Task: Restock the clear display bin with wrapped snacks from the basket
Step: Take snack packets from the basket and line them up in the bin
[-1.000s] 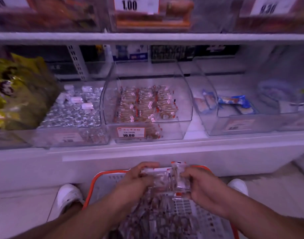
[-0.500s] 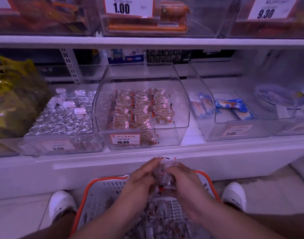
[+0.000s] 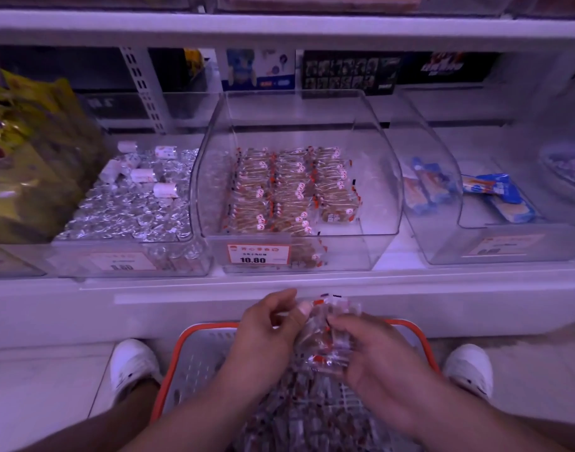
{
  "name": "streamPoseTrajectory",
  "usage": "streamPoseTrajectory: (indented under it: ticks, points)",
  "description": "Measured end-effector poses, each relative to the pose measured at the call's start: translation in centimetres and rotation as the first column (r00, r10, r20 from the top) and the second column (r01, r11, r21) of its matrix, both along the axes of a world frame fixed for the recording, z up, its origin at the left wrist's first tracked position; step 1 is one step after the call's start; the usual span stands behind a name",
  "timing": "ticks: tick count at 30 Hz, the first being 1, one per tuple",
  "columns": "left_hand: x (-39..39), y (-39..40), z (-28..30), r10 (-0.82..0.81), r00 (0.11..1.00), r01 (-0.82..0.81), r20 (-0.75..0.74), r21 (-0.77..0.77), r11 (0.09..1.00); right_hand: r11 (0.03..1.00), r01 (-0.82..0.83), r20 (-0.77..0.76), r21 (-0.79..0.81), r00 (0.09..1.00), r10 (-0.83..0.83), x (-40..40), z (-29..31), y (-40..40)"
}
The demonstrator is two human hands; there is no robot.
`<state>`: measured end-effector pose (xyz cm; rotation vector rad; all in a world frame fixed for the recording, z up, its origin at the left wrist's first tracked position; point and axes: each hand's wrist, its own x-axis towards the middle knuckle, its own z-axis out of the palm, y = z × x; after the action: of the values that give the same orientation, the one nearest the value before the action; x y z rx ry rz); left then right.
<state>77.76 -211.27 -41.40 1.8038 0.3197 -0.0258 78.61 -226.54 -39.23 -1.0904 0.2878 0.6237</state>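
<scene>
Clear wrapped snacks are sitting bunched in both your hands, just above the orange basket w/ more snacks in it. Your left hand is pinching the bunch w/ curled fingers; your right hand is curling round it too. The clear display bin is sitting on the shelf in front, snacks lined in rows inside, price tag on its front.

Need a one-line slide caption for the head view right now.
Both hands hold wrapped snacks above the basket, below the clear display bin.
</scene>
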Motion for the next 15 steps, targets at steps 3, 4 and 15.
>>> streamPoseTrajectory:
  ticks: [3, 4, 15]
  points:
    - [-0.4, -0.2, -0.3, -0.014, 0.998, 0.008, 0.053, 0.110, 0.994, 0.997, 0.022, 0.076, -0.076, 0.997, -0.016, -0.1, 0.2, 0.0]
    - [-0.5, -0.2, -0.3, -0.019, 0.995, 0.003, 0.093, 0.165, 0.986, 0.997, 0.015, 0.082, -0.080, 0.997, -0.008, -0.1, 0.3, 0.0]
    - [-1.6, -0.9, 1.4, -0.249, 0.966, 0.247, 0.076, 0.030, 0.969, 0.998, 0.064, 0.028, 0.017, 0.998, -0.064, 0.3, 1.1, -0.4]
